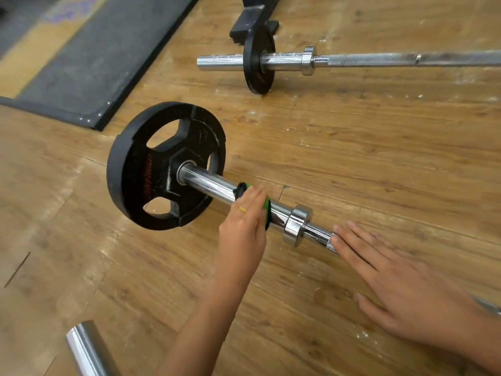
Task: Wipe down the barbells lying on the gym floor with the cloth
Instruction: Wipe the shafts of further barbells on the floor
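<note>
The barbell (pixel 208 185) nearest the person lies on the wooden floor (pixel 379 158), slanting from the middle of the view toward the lower right corner. A big black plate (pixel 151 169) stands upright on its chrome end. Between that plate and the bar's chrome ring (pixel 296 226), the left hand (pixel 244 226) comes over the thick chrome part with its fingers curled round a green and black piece (pixel 267 206) wrapped on the bar. Whether this piece is the cloth or a clip cannot be told. The right hand (pixel 401 289) is flat with its fingers straight and together, lying along the thin rough part of the bar just past the ring. It is blurred and grips nothing.

A second barbell (pixel 379 59) lies across the far part of the floor, well apart from the first, with a small black plate (pixel 256 63) on it. Behind that plate sits a black stand foot (pixel 252 20). A dark mat (pixel 103 58) covers the far left corner. The chrome end of a third bar (pixel 86 348) shows at the near left edge.
</note>
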`<state>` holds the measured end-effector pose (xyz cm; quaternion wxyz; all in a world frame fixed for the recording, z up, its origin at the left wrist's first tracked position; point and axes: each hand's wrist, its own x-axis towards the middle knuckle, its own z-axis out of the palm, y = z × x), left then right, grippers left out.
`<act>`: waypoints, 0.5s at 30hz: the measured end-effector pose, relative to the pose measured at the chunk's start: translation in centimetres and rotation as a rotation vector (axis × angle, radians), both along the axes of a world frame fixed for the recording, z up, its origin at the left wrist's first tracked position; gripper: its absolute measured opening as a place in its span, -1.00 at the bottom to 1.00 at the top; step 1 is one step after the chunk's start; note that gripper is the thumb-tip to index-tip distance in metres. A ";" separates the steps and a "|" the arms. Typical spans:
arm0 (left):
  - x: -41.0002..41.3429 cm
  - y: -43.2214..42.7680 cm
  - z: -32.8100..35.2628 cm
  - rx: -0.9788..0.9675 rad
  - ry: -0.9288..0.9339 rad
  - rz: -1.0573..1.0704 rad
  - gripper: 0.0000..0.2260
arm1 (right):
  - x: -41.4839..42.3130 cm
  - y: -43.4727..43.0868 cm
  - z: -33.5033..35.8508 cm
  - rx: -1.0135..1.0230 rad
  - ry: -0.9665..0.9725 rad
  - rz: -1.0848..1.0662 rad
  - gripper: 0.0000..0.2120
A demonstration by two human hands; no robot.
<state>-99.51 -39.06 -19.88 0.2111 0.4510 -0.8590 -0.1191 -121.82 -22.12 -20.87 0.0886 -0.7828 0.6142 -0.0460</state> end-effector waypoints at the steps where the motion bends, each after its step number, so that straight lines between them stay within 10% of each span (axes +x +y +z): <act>1: 0.0 0.3 -0.2 -0.018 -0.012 -0.049 -0.64 | 0.0 0.0 0.0 0.004 -0.001 -0.001 -0.29; 15: 1.6 -1.8 -0.2 -0.357 -0.042 -0.057 -0.78 | -1.2 -2.2 -0.1 0.015 0.013 0.059 -0.32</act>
